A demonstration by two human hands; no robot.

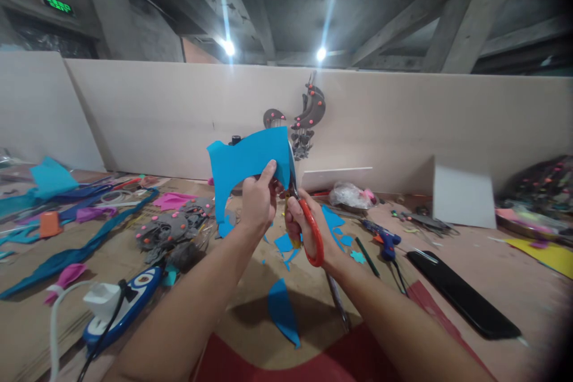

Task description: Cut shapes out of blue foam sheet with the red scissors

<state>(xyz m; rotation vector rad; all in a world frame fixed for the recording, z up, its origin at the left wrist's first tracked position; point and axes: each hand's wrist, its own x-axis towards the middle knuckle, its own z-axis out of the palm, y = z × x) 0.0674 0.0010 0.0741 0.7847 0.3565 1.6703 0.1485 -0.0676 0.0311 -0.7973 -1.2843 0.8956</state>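
Risk noted: my left thumb sits close beside the blades, so a slip could nick it, and the thin blue sheet (248,164) could buckle. My left hand (257,203) pinches the sheet's lower edge, raised above the table (447,239). My right hand (298,215) is clenched through the scissors (308,230) (orange handles), blades at the sheet's right edge. Blue scraps (283,307) lie below the sheet.

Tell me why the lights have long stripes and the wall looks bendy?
In the head view, two ceiling lamps flare into long streaks; the wide lens bows the partition wall and darkens the right corner; the hands cast a shadow on the table under the blue sheet.
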